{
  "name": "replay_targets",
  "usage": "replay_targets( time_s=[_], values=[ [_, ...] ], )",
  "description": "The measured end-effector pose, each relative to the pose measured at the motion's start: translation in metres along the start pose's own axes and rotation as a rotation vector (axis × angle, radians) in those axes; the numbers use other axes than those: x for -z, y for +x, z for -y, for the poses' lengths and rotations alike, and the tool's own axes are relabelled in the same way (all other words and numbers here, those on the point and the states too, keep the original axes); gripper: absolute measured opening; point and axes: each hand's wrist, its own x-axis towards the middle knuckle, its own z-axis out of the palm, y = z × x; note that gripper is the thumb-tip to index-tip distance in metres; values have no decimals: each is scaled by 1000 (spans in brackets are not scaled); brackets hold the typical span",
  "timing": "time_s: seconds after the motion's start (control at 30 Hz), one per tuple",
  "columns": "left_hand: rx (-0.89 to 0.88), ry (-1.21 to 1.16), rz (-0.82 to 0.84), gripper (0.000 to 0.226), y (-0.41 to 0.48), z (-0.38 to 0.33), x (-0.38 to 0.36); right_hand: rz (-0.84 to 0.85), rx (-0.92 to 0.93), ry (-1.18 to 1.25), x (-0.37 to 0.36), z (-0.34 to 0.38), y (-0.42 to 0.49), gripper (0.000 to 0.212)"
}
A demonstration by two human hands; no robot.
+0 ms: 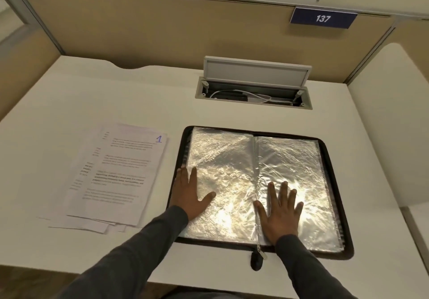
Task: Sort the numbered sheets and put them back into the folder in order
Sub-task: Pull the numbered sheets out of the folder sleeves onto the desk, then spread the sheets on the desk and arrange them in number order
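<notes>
A black zip folder (pixel 334 182) lies open on the white desk, its shiny clear sleeves spread left and right. My left hand (pixel 190 194) presses flat on the lower part of the left page, fingers straight and spread. On the right page, just beside the spine, my right hand (pixel 281 210) lies flat in the same way. A stack of printed sheets (pixel 116 178) sits to the left of the folder, slightly fanned, with a handwritten blue "1" at the top right corner of the top sheet.
An open cable hatch (pixel 254 90) with its lid raised sits in the desk (pixel 232 117) behind the folder. Beige partition walls close off the back and sides, with a blue "137" sign (pixel 323 18) at upper right. The desk's front edge runs below my forearms.
</notes>
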Motion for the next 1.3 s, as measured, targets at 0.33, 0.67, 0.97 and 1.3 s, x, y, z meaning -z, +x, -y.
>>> replay_targets(
  time_s=[0.33,0.67,0.97,1.3],
  values=[
    [-16,35,-6,109,-7,-63,-31,-14,18,-21,17,-73,12,84],
    [-43,-114,33,103,-12,-70,-23,-38,-36,98,33,-63,11,83],
    [-27,-313,-204,87,-29,13,48,-151,342,513,48,108,-19,79],
    [583,-176,-278,92,-10,254,165,178,85,860,-4,328,-29,83]
  ],
)
